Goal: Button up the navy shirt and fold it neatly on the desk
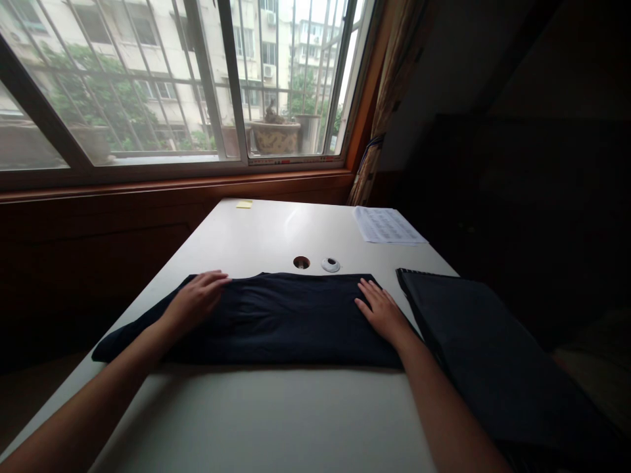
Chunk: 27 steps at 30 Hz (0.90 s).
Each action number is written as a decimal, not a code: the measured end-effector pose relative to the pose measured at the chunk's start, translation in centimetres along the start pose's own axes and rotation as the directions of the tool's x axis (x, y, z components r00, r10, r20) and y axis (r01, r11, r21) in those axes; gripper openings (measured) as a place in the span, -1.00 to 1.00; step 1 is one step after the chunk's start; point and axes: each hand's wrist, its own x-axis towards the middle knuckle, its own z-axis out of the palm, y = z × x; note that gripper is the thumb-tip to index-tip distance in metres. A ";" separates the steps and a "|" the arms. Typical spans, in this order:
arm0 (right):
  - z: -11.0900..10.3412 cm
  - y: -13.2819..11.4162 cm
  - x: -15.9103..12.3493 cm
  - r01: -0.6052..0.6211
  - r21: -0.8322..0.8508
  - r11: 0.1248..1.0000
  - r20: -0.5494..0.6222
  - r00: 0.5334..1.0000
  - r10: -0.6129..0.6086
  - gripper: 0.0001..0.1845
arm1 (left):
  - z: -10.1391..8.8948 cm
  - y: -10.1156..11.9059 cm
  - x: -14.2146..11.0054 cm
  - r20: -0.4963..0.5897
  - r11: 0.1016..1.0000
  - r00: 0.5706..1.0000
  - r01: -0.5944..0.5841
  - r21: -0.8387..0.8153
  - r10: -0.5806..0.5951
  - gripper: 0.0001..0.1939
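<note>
A dark navy garment (290, 322), folded into a long flat shape, lies across the white table (276, 420). Its left end narrows toward the table's left edge; I cannot make out exactly what kind of garment it is. My left hand (197, 299) rests on the upper left part of the cloth, fingers stretched out along its far edge. On the upper right part lies my right hand (382, 309), palm down with its fingers spread. Neither hand grips the cloth.
A dark, flat, folded-looking item (483, 335) lies along the table's right side. Printed papers (389, 225) and a yellow sticky note (244, 204) lie at the far end. Beyond the garment are a cable hole (302, 263) and a round cap (330, 265). A barred window (276, 79) faces me.
</note>
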 end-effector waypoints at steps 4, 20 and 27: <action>-0.1 -0.1 0.0 0.002 0.001 1.000 0.006 1.000 -0.002 -0.40 | 1.3 6.0 -0.3 0.224 0.956 0.930 -0.277 -0.093 0.292 -0.55; -0.1 0.0 0.0 0.006 0.006 1.000 -0.005 1.000 -0.006 -0.40 | 1.3 7.0 -4.0 0.330 0.942 0.887 -0.336 -0.013 0.321 -0.40; -0.2 0.0 0.0 0.005 -0.001 1.000 0.003 1.000 -0.005 -0.41 | 1.5 6.9 -5.1 0.335 0.978 0.926 -0.201 0.049 0.173 -0.42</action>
